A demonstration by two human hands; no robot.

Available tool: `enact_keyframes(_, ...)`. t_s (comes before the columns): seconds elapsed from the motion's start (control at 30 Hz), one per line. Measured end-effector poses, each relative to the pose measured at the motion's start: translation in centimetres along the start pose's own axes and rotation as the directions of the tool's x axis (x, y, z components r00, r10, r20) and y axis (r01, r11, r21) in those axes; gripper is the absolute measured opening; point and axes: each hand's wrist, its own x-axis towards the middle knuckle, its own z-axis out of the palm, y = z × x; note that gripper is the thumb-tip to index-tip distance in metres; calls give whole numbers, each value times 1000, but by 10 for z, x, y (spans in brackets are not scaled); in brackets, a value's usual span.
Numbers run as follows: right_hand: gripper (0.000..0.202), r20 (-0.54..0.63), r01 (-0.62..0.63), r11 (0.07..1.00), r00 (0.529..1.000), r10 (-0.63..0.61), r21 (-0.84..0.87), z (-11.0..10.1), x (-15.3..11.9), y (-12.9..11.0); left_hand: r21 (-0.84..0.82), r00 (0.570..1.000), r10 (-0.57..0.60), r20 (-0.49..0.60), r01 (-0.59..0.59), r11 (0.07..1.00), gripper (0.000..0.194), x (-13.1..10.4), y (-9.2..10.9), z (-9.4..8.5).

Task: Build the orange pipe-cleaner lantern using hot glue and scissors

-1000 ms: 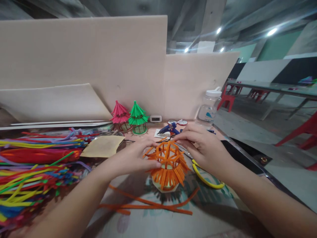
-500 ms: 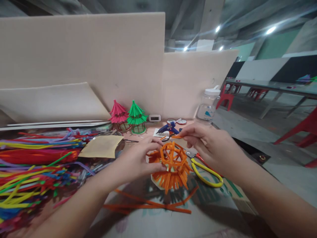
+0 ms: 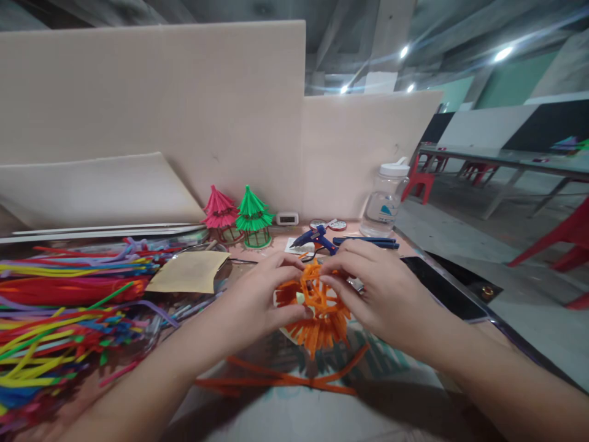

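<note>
1. Model (image 3: pixel 317 331), orange and openwork with a fringe of short strips about it, stands near the middle of the table (image 3: pixel 285 423), between the two hands.
2. The left hand (image 3: pixel 269 294) reaches in from the left and is clamped on the model's left side: the thumb lies across the front, while the other fingers curve around the back.
3. The right hand (image 3: pixel 377 282) comes in from the right, its thumb and forefinger close together at the model's upper right; whether a piece is pinched between them, I cannot tell.
4. Orange strips (image 3: pixel 335 388) lie crossed on the table in front of the model, on the near side.
5. Behind the hands, a blue glue gun (image 3: pixel 316 237) rests with its nozzle to the left; a blue tool (image 3: pixel 368 242) lies to its right.
6. A green model (image 3: pixel 254 218) and a pink model (image 3: pixel 219 209), both with tiered roofs, stand side by side farther back, beside a small white clock (image 3: pixel 288 218).
7. A clear bottle (image 3: pixel 384 205) with a white lid stands upright at the back right.
8. Many-coloured pipe cleaners (image 3: pixel 55 325) are heaped at the left, near a yellowish sheet (image 3: pixel 188 273).
</note>
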Motion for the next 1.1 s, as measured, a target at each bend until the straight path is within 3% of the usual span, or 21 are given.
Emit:
enact_keyframes(0.8, 14, 163, -106, 994, 981, 101, 18, -3, 0, -5, -6, 1000, 3, 18, -3, 1000, 28, -2, 4, 2)
enact_keyframes(1.1, 16, 147, -103, 994, 983, 109, -48, -10, 0, -1, -15, 1000, 2, 9, -2, 1000, 27, 1, -2, -1)
